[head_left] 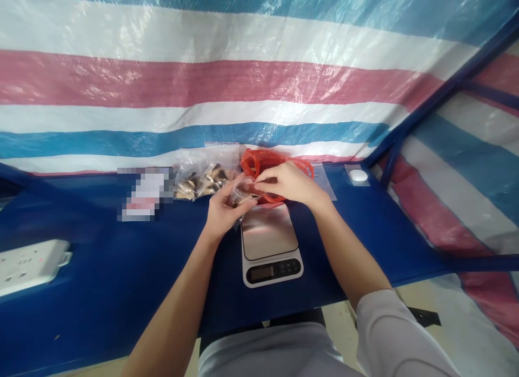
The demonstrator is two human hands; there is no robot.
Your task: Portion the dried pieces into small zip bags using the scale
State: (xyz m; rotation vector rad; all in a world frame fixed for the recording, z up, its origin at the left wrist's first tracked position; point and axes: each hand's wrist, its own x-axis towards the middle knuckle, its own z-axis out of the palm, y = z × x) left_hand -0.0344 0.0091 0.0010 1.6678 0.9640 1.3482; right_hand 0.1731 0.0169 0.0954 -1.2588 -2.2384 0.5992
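My left hand [222, 209] is curled around a small clear plastic bag [242, 192], held just above the far end of a kitchen scale [270, 242]. My right hand [286, 182] pinches the same bag from the right, fingers closed at its top edge. The scale has a steel platform and a dark display facing me. Behind my hands lies an orange-red mesh bag [259, 161]. To its left sits a clear bag of brown and pale pieces [203, 179].
A blue table [121, 269] holds a white power strip [30, 264] at the left edge, a blurred-out packet [144, 193] and a small white round object [358, 176] at the far right. A striped tarp [203, 85] forms the wall behind and to the right.
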